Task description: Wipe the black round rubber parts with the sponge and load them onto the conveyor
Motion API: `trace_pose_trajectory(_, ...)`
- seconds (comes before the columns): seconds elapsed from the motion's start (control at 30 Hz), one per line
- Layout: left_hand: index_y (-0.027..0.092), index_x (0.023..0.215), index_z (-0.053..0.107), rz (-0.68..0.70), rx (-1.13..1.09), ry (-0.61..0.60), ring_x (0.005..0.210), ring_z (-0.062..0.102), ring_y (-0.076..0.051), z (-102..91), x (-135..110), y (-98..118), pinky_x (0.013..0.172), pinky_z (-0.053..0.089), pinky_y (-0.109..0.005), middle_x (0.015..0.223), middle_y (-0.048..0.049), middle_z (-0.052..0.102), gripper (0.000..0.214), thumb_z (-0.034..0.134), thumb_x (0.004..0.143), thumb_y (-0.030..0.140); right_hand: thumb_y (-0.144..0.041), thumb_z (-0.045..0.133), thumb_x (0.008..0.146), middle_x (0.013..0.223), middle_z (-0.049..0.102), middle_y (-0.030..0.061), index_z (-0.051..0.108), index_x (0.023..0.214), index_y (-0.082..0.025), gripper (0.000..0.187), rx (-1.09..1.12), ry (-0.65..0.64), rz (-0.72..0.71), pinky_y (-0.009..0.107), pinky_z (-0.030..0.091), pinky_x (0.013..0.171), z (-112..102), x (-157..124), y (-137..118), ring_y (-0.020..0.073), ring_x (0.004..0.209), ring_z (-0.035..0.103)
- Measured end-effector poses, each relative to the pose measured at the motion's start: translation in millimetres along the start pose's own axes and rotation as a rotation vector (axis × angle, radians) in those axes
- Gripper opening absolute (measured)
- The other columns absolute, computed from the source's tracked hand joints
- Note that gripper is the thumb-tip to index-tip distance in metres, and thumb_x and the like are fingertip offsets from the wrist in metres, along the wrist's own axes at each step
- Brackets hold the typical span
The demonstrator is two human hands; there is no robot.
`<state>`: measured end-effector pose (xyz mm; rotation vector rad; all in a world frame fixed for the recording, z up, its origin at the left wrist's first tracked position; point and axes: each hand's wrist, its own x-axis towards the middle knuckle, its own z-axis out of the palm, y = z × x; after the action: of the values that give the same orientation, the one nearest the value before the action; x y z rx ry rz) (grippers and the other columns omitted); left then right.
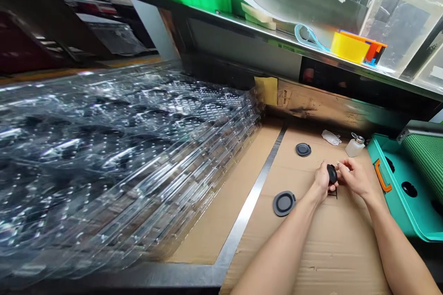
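The small round black part point(332, 174) is over the brown cardboard sheet point(332, 249), gripped in the left hand point(322, 179); the right hand point(353, 176) bends at its edge, grip unclear. Cardboard stretches leftward toward the clear plastic trays point(138, 147); the teal plastic bin point(398, 203) edges the right.

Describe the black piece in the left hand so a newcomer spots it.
Start at the teal bin on the right, then go left past the right hand to the left hand. It holds the round black piece; the two dark discs on the cardboard lie unheld.
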<state>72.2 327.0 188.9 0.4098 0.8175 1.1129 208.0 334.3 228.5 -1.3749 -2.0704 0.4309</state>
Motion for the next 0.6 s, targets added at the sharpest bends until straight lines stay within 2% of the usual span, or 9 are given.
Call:
trace_pose_trajectory(0.13, 0.011, 0.092, 0.059, -0.001, 0.137, 0.060, 0.034, 0.048, -0.014, -0.9, 7, -8, 0.036, 0.030, -0.022, 0.047, -0.0031, 0.055, 0.051, 0.029, 0.099, 0.051, -0.036, 0.051, 0.095, 0.088, 0.068, 0.0040, 0.065, 0.092, -0.020, 0.022, -0.063, 0.014, -0.075, 0.028, 0.044, 0.076, 14, -10, 10, 0.0174, 0.082, 0.062)
trace_pose_trajectory(0.33, 0.014, 0.070, 0.060, 0.098, 0.430, 0.082, 0.029, 0.046, -0.014, -5.5, 11, -18, 0.035, 0.029, -0.024, 0.042, -0.0083, 0.057, 0.062, 0.032, 0.096, 0.063, -0.029, 0.049, 0.096, 0.089, 0.066, 0.0041, 0.064, 0.091, -0.020, 0.018, -0.167, -0.063, -0.140, 0.026, 0.042, 0.076, 15, -12, 24, 0.0167, 0.082, 0.060)
trace_pose_trajectory(0.6, 0.016, 0.063, 0.064, 0.119, 0.632, 0.109, 0.029, 0.049, -0.016, -2.4, 4, -20, 0.035, 0.032, -0.026, 0.040, -0.0089, 0.057, 0.063, 0.032, 0.097, 0.057, -0.023, 0.049, 0.095, 0.089, 0.065, 0.0040, 0.065, 0.090, -0.020, 0.017, -0.343, -0.130, -0.114, 0.024, 0.039, 0.072, 11, -17, 11, 0.0155, 0.080, 0.059)
